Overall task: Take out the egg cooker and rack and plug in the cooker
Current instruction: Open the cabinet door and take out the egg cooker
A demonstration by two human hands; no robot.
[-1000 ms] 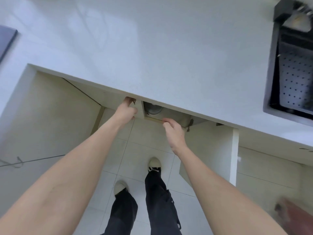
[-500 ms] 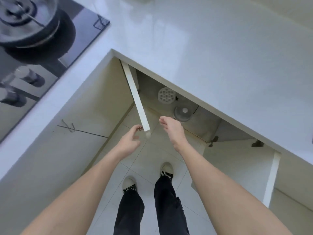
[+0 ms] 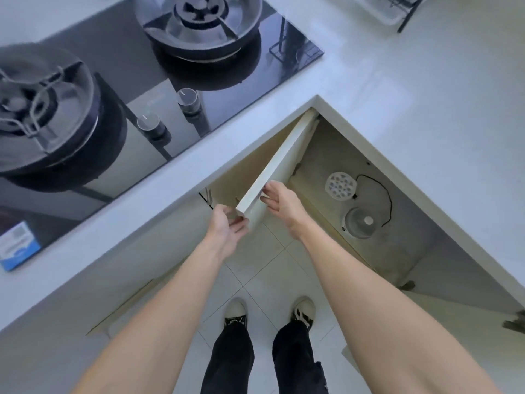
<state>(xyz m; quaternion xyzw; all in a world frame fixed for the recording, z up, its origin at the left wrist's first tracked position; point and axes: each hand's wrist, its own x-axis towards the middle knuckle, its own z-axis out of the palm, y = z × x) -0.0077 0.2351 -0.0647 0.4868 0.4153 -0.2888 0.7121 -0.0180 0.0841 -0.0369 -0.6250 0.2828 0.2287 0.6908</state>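
Observation:
Inside the open cabinet under the white counter sits the egg cooker, round with a clear lid and a white knob. Its black cord loops behind it. The white perforated egg rack lies just beyond the cooker on the cabinet floor. The left cabinet door stands swung out, edge toward me. My left hand holds the door's near corner from the left. My right hand rests with fingers apart against the door's right face, a short way left of the rack and cooker.
A black gas hob with two burners and two knobs fills the counter at left. A blue-and-white box lies at the hob's near edge. A dish rack stands at the top right. The right cabinet door hangs open beside my right arm.
The view has swung left and up, bringing the hob into sight. The left door has opened wider, and the cooker, cord and rack now show fully. Both hands stay at the door.

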